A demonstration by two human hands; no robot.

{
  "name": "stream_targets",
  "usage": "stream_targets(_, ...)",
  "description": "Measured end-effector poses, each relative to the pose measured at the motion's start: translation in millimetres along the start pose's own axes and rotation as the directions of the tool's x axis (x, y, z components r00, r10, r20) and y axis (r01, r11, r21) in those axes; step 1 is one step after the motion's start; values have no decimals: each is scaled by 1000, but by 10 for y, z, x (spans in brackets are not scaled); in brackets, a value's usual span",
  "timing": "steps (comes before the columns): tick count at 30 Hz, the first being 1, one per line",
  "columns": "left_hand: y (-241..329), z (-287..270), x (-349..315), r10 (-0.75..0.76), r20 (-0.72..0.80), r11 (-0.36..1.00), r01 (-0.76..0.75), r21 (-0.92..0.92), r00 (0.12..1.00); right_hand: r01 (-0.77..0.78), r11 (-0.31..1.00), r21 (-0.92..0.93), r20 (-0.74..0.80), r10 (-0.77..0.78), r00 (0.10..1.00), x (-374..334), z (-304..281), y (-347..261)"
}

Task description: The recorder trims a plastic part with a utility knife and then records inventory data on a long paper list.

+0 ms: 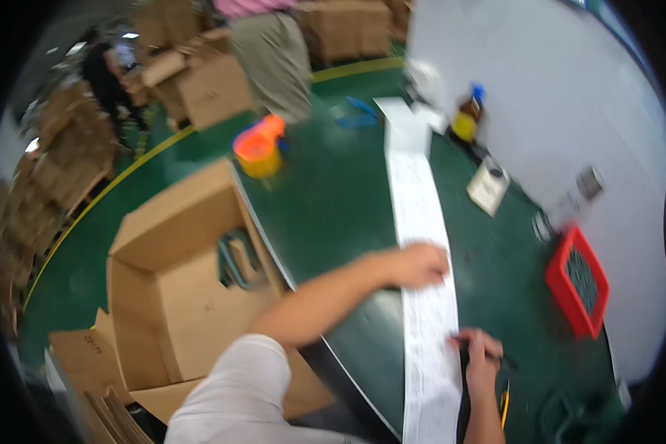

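A long white paper strip [422,244] runs down the middle of a green desk [333,200], from a far wall to the near edge, where the frame cuts it off. The left hand [418,265] lies flat on the strip's left border about halfway along, fingers together and pressed to the paper. The right hand [481,359] sits at the strip's right border nearer the viewer, fingers clamped on a dark pen-like tool [496,359] whose tip is blurred. The strip carries faint rows of print, too smeared to read.

The desk's left edge curves just beside an open cardboard box [177,296] standing on the green floor; green surface lies bare between the strip and that edge. To the right, a red basket [577,285] sits near the wall, well apart from the strip. Far along the desk stand an orange and yellow container [260,148], a brown bottle with a blue cap [466,115] and a small white pad [488,186].

At the far edge a standing person [270,52] is cut off at the waist beside stacked cartons [348,26]. Motion blur softens the whole scene, and small things by the wall cannot be made out.
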State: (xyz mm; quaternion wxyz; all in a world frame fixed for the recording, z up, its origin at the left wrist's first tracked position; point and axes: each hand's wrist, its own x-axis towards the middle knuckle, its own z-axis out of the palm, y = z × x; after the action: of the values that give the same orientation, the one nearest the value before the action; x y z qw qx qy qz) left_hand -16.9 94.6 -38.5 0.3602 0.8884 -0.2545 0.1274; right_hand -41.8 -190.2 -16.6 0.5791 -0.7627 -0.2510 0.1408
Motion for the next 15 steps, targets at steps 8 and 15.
stream_targets(8,73,-54,50,-87,23,995,88,-57,996,-121,992,48,120,114,986,373,-84,-435)
stream_targets(15,42,-134,-10,-120,76,986,128,-107,990,-122,992,11,107,120,987,675,362,-455)
